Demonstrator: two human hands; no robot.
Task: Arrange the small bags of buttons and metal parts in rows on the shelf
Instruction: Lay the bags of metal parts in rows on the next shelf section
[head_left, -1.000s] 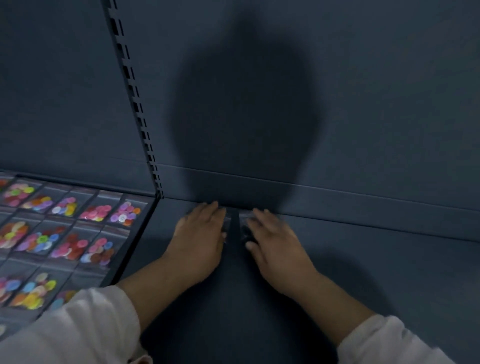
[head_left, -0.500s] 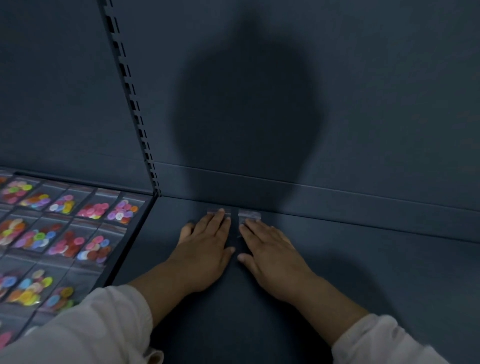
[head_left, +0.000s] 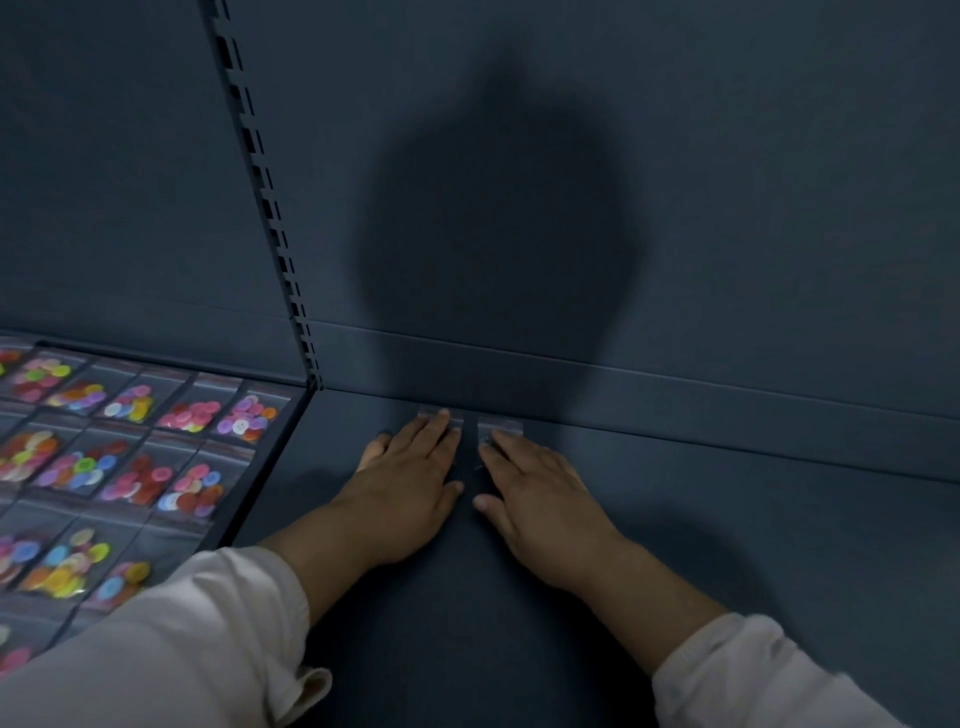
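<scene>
Two small clear bags lie side by side against the back lip of the dark shelf (head_left: 727, 519). My left hand (head_left: 405, 488) lies flat on the left bag (head_left: 457, 415), whose top strip shows past the fingertips. My right hand (head_left: 540, 493) lies flat on the right bag (head_left: 501, 427), fingers straight, with the bag's sealed top visible beyond them. The contents of both bags are hidden under my hands. On the neighbouring shelf section to the left, several bags of coloured buttons (head_left: 192, 415) lie in neat rows.
A slotted upright rail (head_left: 270, 218) divides the left section from this one. The back panel (head_left: 727, 208) rises right behind the bags and carries a head-shaped shadow. Dark bare shelf surface stretches to the right of my hands.
Both hands have slid back toward me, uncovering the top strips of the two bags. The bags now sit against the back lip.
</scene>
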